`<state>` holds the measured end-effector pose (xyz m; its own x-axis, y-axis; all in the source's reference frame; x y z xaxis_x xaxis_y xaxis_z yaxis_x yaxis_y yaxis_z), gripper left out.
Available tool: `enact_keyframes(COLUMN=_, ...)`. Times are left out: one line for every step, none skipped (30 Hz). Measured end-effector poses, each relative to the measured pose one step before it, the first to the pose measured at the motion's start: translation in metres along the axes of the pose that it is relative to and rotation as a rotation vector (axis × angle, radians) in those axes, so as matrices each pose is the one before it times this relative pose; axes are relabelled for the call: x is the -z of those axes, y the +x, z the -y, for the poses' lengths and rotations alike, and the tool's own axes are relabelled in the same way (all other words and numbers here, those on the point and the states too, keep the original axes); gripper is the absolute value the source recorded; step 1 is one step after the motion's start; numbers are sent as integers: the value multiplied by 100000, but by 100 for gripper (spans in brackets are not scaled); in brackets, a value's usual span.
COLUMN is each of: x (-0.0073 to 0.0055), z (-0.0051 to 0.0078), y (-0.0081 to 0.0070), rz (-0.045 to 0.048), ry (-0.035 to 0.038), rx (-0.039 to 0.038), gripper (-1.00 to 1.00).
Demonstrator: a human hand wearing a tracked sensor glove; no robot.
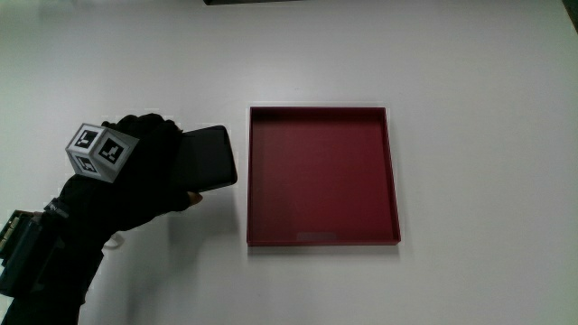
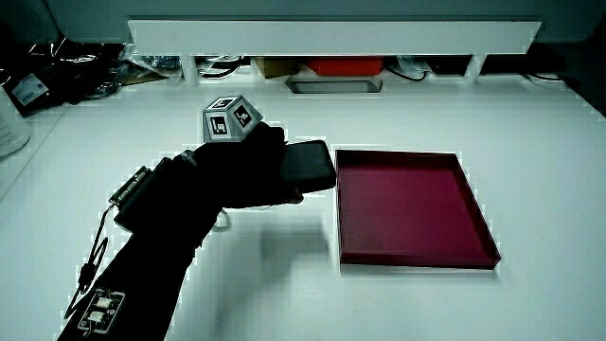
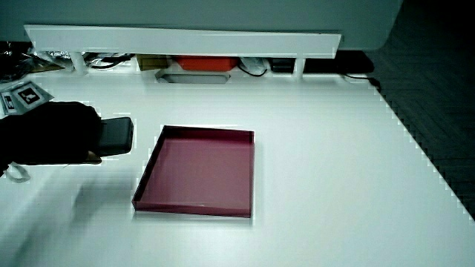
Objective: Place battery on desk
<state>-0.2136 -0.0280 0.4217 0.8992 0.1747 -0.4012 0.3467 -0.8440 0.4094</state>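
A flat black battery [image 1: 207,159] with rounded corners is gripped in the gloved hand [image 1: 144,171], whose fingers are curled around it. Hand and battery are over the white desk [image 1: 470,81] just beside the red tray [image 1: 388,171], not inside it. In both side views the battery [image 2: 309,164] [image 3: 116,137] sticks out of the hand [image 2: 241,170] [image 3: 52,133] toward the tray [image 2: 473,204] [image 3: 194,207]. Whether the battery touches the desk I cannot tell. The patterned cube [image 1: 99,152] sits on the hand's back.
The square red tray has low walls and nothing in it. A low white partition [image 2: 331,38] runs along the desk's edge farthest from the person, with cables and small items under it. A white container [image 2: 9,128] stands at the desk's edge.
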Motion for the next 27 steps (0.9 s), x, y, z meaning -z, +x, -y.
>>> enact_keyframes(x=121, z=14, y=-272, rz=187, ry=-470, rx=-1496, gripper=0)
enact_keyframes(x=201, z=-33, y=-303, rz=-241, ry=-1830, rx=-2606, gripper=0)
enact_keyframes(x=366, z=-147, y=-478, rz=143, ry=566, rx=890, gripper=0)
enact_keyframes(x=317, z=-135, y=-490, rz=290, ry=-562, rx=-1376, gripper=0)
enact_keyframes(x=175, z=-30, y=-306, rz=421, ry=-866, rx=-1177, gripper=0)
enact_keyframes(x=385, z=-107, y=-564, rz=582, ry=208, rx=-1104, gripper=0)
enact_keyframes(x=256, z=-117, y=-406, rz=562, ry=-346, rx=-734, gripper=0)
enact_keyframes(x=197, z=-46, y=-293, rz=381, ry=-300, rx=-1574, gripper=0)
enact_keyframes(x=315, z=-98, y=-354, rz=-945, ry=-81, rx=-32, gripper=0)
enact_keyframes(x=304, z=-56, y=-300, rz=-224, ry=-283, rx=-1303, gripper=0)
enact_keyframes(x=312, z=-135, y=-366, rz=355, ry=283, rx=84, gripper=0)
enact_keyframes(x=990, z=-473, y=-1292, rz=1870, ry=-3681, rx=-492, gripper=0)
enact_keyframes(x=450, z=-212, y=-604, rz=-594, ry=-3, rx=-643, gripper=0)
enact_keyframes(x=-49, z=83, y=27, rz=1282, ry=263, rx=-185, gripper=0)
enact_keyframes(x=218, z=-91, y=-311, rz=-435, ry=14, rx=-1131, gripper=0)
enact_keyframes(x=262, z=-170, y=-320, rz=-96, ry=-1061, rx=-342, gripper=0)
enact_keyframes(x=178, z=-149, y=-274, rz=458, ry=-82, rx=-794, gripper=0)
enact_keyframes(x=-45, z=73, y=75, rz=575, ry=229, rx=245, gripper=0)
enact_keyframes(x=193, z=-37, y=-186, rz=490, ry=-123, rx=-171, gripper=0)
enact_keyframes(x=295, z=-114, y=-203, rz=-1251, ry=-218, rx=-613, gripper=0)
enact_keyframes(x=214, z=-95, y=-80, rz=-1214, ry=-97, rx=-36, gripper=0)
enact_keyframes(x=122, z=-72, y=-41, rz=1099, ry=-908, rx=-758, gripper=0)
enact_keyframes(x=218, z=-138, y=-169, rz=239, ry=-672, rx=416, gripper=0)
enact_keyframes(x=-119, z=129, y=221, rz=1423, ry=-148, rx=-196, gripper=0)
enact_keyframes(x=360, z=-180, y=-355, rz=-2030, ry=-13, rx=-663, gripper=0)
enact_keyframes(x=65, z=29, y=54, rz=21, ry=113, rx=-60, gripper=0)
enact_keyframes(x=193, z=-125, y=-200, rz=-1663, ry=-743, rx=-584, gripper=0)
